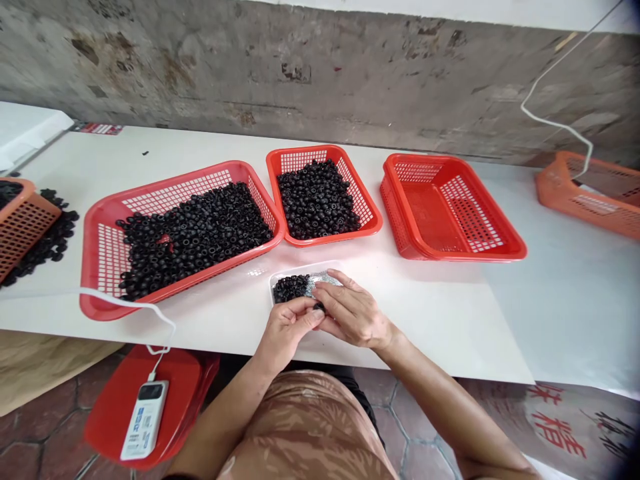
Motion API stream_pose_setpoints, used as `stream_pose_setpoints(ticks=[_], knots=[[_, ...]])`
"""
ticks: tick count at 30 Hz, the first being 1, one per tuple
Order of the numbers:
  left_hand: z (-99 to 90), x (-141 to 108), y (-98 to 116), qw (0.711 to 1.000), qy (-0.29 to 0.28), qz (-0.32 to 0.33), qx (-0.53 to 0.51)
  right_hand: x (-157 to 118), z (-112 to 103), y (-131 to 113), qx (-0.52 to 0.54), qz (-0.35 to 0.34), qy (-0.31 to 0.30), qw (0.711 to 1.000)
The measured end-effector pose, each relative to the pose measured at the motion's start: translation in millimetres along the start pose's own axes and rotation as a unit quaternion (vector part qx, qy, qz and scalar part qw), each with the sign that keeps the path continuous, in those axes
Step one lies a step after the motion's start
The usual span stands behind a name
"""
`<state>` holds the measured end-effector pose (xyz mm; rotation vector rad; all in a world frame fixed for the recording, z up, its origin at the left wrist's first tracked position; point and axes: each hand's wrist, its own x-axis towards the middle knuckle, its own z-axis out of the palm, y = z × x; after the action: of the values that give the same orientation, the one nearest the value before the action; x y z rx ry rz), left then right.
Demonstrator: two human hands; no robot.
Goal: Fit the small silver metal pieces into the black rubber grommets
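My left hand (293,327) is closed, pinching a small black ring-like part (319,307) between thumb and forefinger. Close against it, my right hand (357,312) has its fingers stretched out and slightly apart over a shallow clear tray (271,285), near that same part. Inside the tray, small black parts (291,288) lie on the left and tiny silvery pieces (316,279) on the right. My right fingers cover some of the silvery pieces, so whether they touch any is hidden.
Behind the tray stand a wide red basket (93,250) and a smaller red basket (373,212), both holding black parts. Right of them are stacked red baskets (425,213). An orange basket (25,227) stands left among loose parts. A power bank (145,420) with a white cable rests on a red stool (107,413).
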<state>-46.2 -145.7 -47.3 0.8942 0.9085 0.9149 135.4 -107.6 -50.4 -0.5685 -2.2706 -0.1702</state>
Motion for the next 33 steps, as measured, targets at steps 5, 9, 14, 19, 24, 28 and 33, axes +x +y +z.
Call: stream_pose_setpoints(ticks=[5, 9, 14, 19, 24, 28, 33], knots=[[5.5, -3, -1, 1.000, 0.011, 0.010, 0.016, 6, -9, 11, -0.020, -0.105, -0.056, 0.993], [3.3, -2, 2, 0.997, -0.008, 0.015, 0.074, 4, -13, 12, 0.018, -0.074, -0.059, 0.995], [-18.7, 2, -2, 0.978, 0.104, 0.094, 0.155, -5, -12, 8, 0.087, 0.100, -0.005, 0.991], [-33.3, 11, -12, 0.945, 0.201, 0.135, 0.222, 20, -4, 40, 0.117, 0.294, 0.028, 0.948], [-31.7, 11, -20, 0.917, 0.219, 0.195, 0.271, 52, 7, 71, 0.130, 0.396, 0.149, 0.897], [-40.4, 10, -30, 0.915, 0.232, 0.212, 0.254, 37, 11, 54, 0.117, 0.362, 0.069, 0.922], [-48.5, 11, -39, 0.914, 0.239, 0.217, 0.244, 1, 18, 27, 0.179, 0.318, -0.164, 0.917]])
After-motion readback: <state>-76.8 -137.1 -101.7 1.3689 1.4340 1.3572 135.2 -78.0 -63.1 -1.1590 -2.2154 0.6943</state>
